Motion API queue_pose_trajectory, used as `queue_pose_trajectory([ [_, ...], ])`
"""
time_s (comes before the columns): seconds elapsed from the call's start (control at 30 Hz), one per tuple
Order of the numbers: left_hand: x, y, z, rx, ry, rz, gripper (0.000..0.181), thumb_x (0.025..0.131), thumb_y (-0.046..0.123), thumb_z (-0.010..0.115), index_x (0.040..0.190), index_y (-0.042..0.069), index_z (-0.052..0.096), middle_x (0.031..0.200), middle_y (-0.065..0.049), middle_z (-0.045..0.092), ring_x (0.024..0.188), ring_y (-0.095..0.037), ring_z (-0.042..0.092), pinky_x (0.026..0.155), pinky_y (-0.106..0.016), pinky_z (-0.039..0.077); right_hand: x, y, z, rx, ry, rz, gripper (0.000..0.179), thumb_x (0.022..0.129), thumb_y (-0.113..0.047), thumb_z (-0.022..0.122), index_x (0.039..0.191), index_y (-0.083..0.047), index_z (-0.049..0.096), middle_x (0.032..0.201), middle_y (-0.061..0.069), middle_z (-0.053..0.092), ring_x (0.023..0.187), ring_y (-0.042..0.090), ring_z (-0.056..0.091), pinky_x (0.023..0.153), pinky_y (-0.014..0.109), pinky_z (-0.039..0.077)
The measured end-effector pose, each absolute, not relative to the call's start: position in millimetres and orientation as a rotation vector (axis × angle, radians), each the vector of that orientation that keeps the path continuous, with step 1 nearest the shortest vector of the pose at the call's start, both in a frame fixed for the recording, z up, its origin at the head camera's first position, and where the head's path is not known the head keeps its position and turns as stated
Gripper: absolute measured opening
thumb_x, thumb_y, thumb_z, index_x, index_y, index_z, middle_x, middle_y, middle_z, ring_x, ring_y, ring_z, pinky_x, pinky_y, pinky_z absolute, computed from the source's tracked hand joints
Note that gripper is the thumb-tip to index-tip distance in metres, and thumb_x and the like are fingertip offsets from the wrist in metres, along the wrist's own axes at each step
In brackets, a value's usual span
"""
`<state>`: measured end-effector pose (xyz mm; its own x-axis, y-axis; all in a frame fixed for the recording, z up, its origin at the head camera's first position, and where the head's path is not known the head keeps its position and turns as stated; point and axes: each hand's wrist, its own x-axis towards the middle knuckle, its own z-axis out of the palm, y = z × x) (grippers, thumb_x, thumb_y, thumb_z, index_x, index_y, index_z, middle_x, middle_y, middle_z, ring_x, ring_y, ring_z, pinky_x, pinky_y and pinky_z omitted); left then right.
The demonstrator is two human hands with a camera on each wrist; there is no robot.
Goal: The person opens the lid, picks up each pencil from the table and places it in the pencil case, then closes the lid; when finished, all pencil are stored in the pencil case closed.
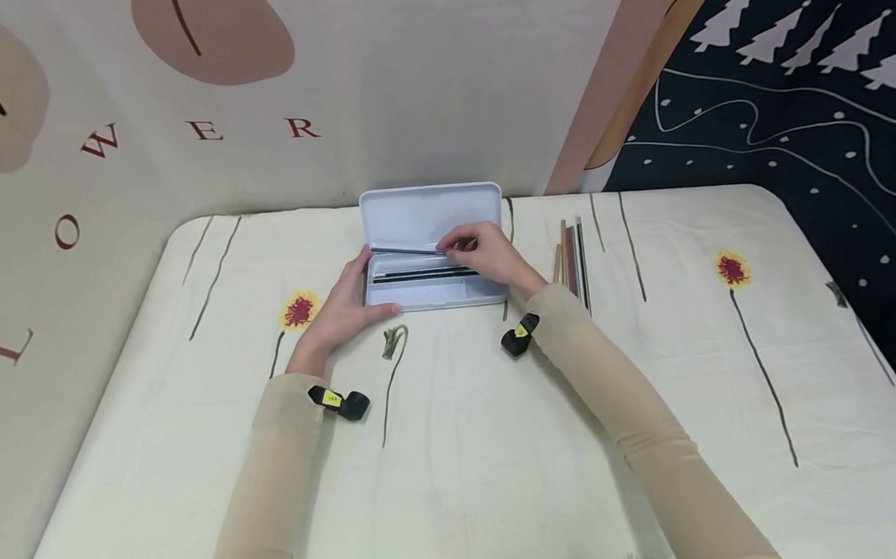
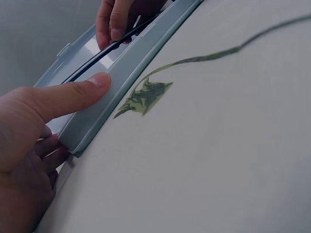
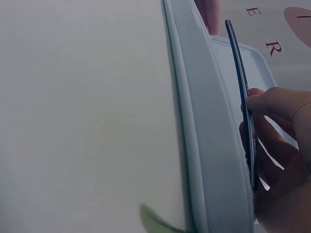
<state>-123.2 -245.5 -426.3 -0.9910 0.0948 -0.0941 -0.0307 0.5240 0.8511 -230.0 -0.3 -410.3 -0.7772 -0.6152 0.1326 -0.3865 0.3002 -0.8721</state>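
An open light-blue pencil case (image 1: pixel 432 295) lies on the cloth-covered table with its lid (image 1: pixel 428 216) raised at the back. My left hand (image 1: pixel 339 306) holds its left end, thumb over the front edge and fingers round the side. Thumb and fingertips of my right hand (image 1: pixel 490 252) pinch a dark pencil (image 1: pixel 404 251), held lengthwise over the back of the case. In the right wrist view this pencil (image 3: pixel 237 58) slants above the tray. Black pencils (image 1: pixel 421 276) lie inside the case, their right ends hidden by my right hand.
Several pencils (image 1: pixel 569 256) in brown, red and dark colours lie together right of the case, partly hidden by my right forearm. The tablecloth (image 1: pixel 441 446) has printed flowers and stems. A printed fabric wall (image 1: pixel 426 87) rises right behind the case.
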Motion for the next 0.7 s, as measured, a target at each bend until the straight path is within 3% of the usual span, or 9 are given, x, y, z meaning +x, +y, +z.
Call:
queue_pose_trajectory([
  [0.7,-123,-245,-426,0.037,2.643,1.429,0.108,0.08,0.021,0.081,0.156,0.011,0.005,0.158,-0.015,0.014,0.145,-0.028,0.01,0.116,-0.045,0.009,-228,8,-411,-0.87,2.348,-1.443,0.017,0.091,-0.001,0.062,0.104,0.003,0.072,0.098,0.01,0.069,0.087,0.019,0.058,0.078,0.028,0.047],
])
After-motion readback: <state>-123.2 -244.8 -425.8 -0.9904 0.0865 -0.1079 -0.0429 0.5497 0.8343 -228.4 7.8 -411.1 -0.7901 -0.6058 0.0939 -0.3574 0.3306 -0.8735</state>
